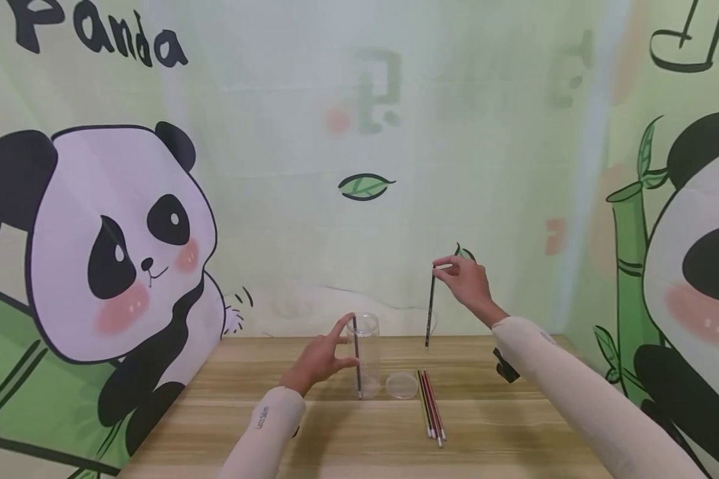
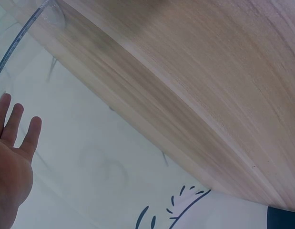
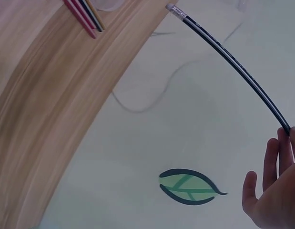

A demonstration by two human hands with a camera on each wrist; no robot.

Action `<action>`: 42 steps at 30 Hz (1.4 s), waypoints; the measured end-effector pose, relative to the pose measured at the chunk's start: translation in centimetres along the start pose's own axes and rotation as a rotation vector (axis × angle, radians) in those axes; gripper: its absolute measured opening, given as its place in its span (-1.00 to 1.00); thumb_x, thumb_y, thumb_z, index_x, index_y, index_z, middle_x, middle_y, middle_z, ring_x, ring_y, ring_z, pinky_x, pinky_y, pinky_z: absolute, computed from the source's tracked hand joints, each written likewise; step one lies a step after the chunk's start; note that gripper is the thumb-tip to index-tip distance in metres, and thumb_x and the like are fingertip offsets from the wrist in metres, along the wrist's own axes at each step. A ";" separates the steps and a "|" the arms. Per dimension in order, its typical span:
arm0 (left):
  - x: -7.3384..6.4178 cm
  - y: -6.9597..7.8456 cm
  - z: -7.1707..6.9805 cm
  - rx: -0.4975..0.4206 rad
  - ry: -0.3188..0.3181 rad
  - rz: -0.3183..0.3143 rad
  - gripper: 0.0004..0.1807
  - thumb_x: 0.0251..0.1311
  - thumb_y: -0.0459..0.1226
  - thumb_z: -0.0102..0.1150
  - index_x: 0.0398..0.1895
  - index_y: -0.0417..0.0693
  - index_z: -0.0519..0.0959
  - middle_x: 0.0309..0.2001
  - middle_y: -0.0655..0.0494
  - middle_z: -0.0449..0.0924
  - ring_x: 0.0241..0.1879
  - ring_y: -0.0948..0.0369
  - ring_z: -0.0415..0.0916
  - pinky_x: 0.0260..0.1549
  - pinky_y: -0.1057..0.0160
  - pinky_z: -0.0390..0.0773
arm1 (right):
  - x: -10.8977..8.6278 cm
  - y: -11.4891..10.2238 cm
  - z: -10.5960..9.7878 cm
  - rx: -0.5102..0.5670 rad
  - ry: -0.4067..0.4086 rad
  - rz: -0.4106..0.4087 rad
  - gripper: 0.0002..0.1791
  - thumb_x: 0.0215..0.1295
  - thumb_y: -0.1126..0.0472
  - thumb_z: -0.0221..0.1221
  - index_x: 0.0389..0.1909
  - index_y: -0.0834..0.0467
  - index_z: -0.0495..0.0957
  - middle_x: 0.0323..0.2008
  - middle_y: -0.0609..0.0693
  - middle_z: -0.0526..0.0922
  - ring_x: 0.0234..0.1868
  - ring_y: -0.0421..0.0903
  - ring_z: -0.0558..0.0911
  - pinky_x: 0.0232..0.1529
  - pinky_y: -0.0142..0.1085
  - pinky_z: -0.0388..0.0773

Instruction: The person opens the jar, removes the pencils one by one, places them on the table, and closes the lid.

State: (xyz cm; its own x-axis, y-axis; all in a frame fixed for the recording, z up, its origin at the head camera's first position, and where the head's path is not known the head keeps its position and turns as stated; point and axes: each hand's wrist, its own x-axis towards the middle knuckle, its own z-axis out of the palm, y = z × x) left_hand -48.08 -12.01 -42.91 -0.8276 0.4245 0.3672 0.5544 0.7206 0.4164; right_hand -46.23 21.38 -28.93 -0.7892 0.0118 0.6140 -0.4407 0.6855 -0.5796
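Note:
A clear plastic cylinder jar stands upright on the wooden table, with one dark striped pencil standing inside against its left wall. My left hand is at the jar's left side, its index finger reaching the rim and its thumb lower down by the wall. In the left wrist view, the fingers of that hand look straight and spread. To the right, my right hand pinches the top of another dark pencil, which hangs nearly vertical above the table's back edge. Its white eraser end points down.
A round clear lid lies on the table right of the jar. Beside it is a small bundle of pencils, several in red, yellow and dark colours. A small black object shows behind the right sleeve. Panda-printed cloth surrounds the table.

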 end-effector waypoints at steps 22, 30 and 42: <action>-0.2 0.2 -0.1 -0.004 -0.009 0.011 0.13 0.20 -0.06 0.50 0.68 0.28 -0.07 0.25 -0.11 0.63 0.20 -0.24 0.59 0.25 -0.28 0.48 | -5.9 7.8 4.3 -0.037 -0.099 0.097 -0.71 0.43 0.14 0.31 0.04 0.21 0.74 -0.13 0.16 0.81 -0.11 0.13 0.79 -0.14 0.01 0.67; 0.0 0.3 -0.3 0.006 0.006 0.022 0.13 0.20 -0.09 0.51 0.68 0.23 -0.05 0.24 -0.10 0.64 0.19 -0.23 0.60 0.24 -0.27 0.49 | -7.2 8.9 6.3 -0.034 -0.139 0.126 -0.73 0.40 0.15 0.33 0.00 0.22 0.75 -0.21 0.14 0.82 -0.19 0.08 0.80 -0.24 -0.11 0.65; 0.1 0.1 -0.2 0.040 -0.009 0.020 0.14 0.21 -0.05 0.50 0.69 0.31 -0.10 0.25 -0.02 0.64 0.20 -0.19 0.60 0.27 -0.22 0.48 | -9.0 11.1 8.7 -0.013 -0.146 0.131 -0.75 0.38 0.23 0.32 -0.01 0.27 0.73 -0.15 0.20 0.81 -0.14 0.14 0.79 -0.23 -0.08 0.70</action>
State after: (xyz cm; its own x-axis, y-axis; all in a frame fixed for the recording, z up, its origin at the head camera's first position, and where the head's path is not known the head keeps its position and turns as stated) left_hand -48.13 -12.03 -42.67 -0.8173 0.4439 0.3675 0.5670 0.7334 0.3749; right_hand -47.71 22.56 -45.59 -0.8936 -0.0031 0.4489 -0.3251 0.6942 -0.6422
